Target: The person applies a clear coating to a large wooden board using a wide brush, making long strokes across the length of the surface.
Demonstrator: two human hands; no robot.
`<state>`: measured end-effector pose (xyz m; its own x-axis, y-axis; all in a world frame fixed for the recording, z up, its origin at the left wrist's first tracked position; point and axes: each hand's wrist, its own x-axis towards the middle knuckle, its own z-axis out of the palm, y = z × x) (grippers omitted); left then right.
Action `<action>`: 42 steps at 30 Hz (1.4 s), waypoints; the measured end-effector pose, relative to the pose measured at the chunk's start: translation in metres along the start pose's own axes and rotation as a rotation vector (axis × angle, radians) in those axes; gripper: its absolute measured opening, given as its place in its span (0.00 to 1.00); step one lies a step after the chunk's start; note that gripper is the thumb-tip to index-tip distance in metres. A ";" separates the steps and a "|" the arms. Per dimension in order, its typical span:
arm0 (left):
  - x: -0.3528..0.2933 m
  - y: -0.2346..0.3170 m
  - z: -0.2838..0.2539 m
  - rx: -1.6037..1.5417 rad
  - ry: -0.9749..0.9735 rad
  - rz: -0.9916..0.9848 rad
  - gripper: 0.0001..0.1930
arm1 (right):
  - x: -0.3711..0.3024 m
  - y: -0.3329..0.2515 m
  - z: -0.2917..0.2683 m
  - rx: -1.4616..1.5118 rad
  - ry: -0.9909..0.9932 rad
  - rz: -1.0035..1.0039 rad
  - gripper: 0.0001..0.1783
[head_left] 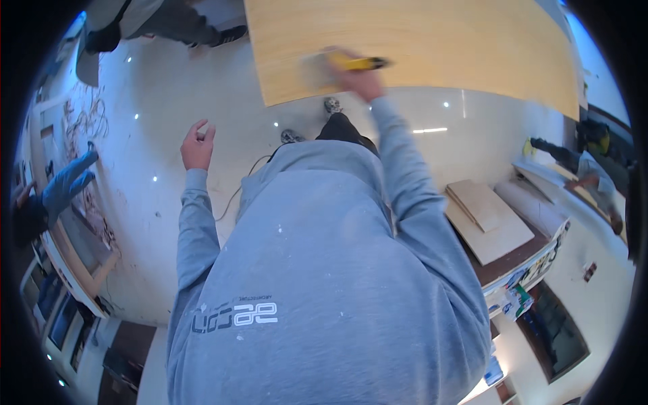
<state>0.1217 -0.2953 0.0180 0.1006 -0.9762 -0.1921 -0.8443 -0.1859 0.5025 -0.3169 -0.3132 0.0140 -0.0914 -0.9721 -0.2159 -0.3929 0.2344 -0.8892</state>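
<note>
Nearest the camera is the person's grey sweatshirt (324,263), its front filling the lower middle, with small pale flecks on the cloth. Beyond it, two patterned shoes (331,104) show on the glossy floor (162,101), the right one close to the edge of a large pale wooden sheet (466,50). That stance probably lets the right arm reach over the sheet without much leaning.

The right hand (356,77) is over the sheet's near left part, its grip closed around a yellow tool (359,64) with a dark end pointing right. Both are blurred, so the tool's kind, and whether it touches the wood, cannot be told. The fingers seem wrapped round the body for firm control.

The left hand (198,145) hangs out over the floor, well apart from the sheet, its grip loosely half-curled with nothing visible in it; it is perhaps held out for balance.

To the right, a dark worktop (513,260) carries a pale board (503,243) with smaller pieces (476,206) on top, seemingly stacked flat to stay out of the way. Other people are at the left (64,185), far left (182,20) and right (594,179).
</note>
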 end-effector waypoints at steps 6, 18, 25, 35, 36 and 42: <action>-0.038 -0.034 0.016 -0.283 -0.027 -0.010 0.16 | 0.029 0.034 -0.166 -0.280 0.724 -0.100 0.30; -0.049 -0.019 0.017 -0.285 -0.078 0.036 0.16 | 0.037 0.003 -0.042 0.432 0.061 0.127 0.30; -0.069 -0.063 0.018 -0.255 0.002 -0.067 0.14 | -0.025 0.073 -0.262 -0.295 1.042 0.008 0.18; 0.012 0.111 0.004 -0.253 0.065 0.500 0.13 | -0.029 -0.007 -0.014 0.021 0.204 -0.131 0.28; 0.013 0.114 0.003 -0.244 0.081 0.557 0.13 | -0.037 0.015 -0.050 0.167 0.150 0.203 0.27; -0.020 0.079 0.011 -0.237 -0.033 0.379 0.14 | -0.072 0.076 -0.219 -0.196 0.953 0.048 0.25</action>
<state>0.0472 -0.2889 0.0524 -0.2125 -0.9770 0.0177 -0.6743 0.1597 0.7210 -0.5405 -0.2264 0.0507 -0.7797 -0.5771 0.2430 -0.5065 0.3530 -0.7867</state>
